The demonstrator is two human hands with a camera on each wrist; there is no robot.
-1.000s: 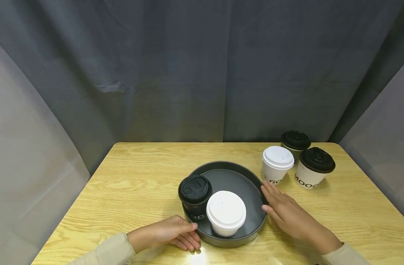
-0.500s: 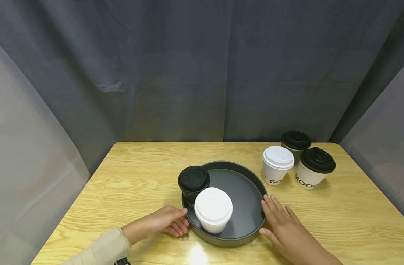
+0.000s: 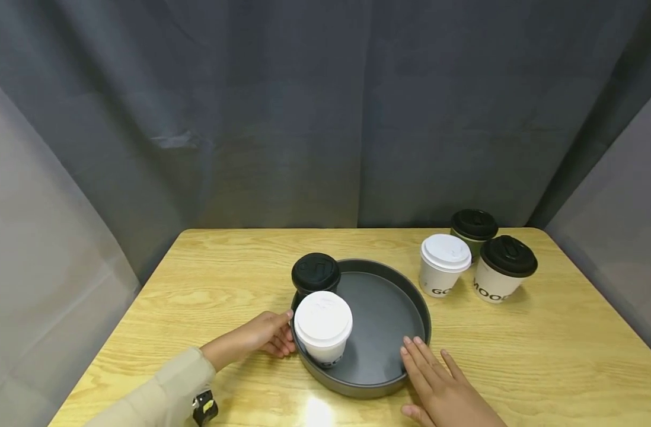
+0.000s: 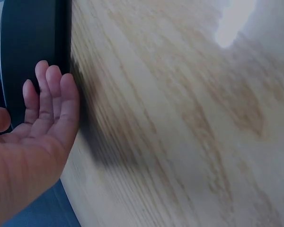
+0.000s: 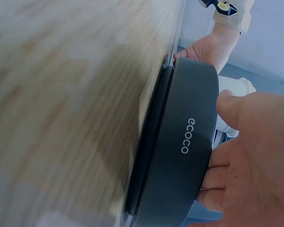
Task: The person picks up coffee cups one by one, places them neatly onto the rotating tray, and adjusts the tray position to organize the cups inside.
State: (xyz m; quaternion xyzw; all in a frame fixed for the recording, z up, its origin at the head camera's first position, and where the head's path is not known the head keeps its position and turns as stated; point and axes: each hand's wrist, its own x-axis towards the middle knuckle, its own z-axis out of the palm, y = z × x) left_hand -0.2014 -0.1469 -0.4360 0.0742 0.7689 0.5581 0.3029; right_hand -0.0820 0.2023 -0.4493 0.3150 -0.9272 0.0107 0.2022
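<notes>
A round dark grey turntable tray (image 3: pixel 381 296) with a raised wall sits on the table. On its left side stand a black-lidded dark cup (image 3: pixel 316 274) and, in front of it, a white-lidded paper cup (image 3: pixel 324 323). My left hand (image 3: pixel 267 335) touches the outer wall at the left, thumb at the rim and fingers loosely bent along the side (image 4: pixel 28 42). At the front right, my right hand (image 3: pixel 437 379) lies with straight fingers over the rim. The right wrist view shows "ecoco" printed on the tray's outer wall (image 5: pixel 180 137) and the thumb close to its edge.
At the back right of the wooden table (image 3: pixel 229 267) stand a white-lidded cup (image 3: pixel 444 264), a black-lidded white cup (image 3: pixel 504 270) and a green cup with a black lid (image 3: pixel 474 228). A dark grey curtain (image 3: pixel 283 118) hangs behind the table.
The tray has turned clockwise: the dark cup went farther back, the white-lidded cup went left. My left hand moved back and left along the rim; my right hand came toward the front and left.
</notes>
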